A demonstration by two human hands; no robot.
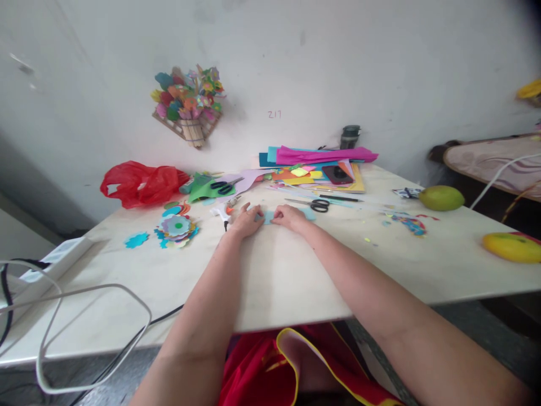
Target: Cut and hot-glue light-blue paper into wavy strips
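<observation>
A light blue strip of paper [267, 216] lies on the table under both hands, and its far end shows past the right wrist. My left hand [249, 220] is closed at the strip's left part, with fingers bent and tips against the paper. Close beside it, my right hand [289, 217] pinches the strip between thumb and fingers. A white glue gun [221, 212] lies just left of my left hand. Behind my right hand are black-handled scissors [320, 206] and a black pen [340, 198].
Stacked paper flowers [176, 226], a red plastic bag [141, 185] and a power strip [57, 265] are on the left. Coloured paper sheets [325, 154], a phone [337, 175] and a dark jar [350, 136] stand at the back. Two mangoes [442, 198] and paper scraps lie right.
</observation>
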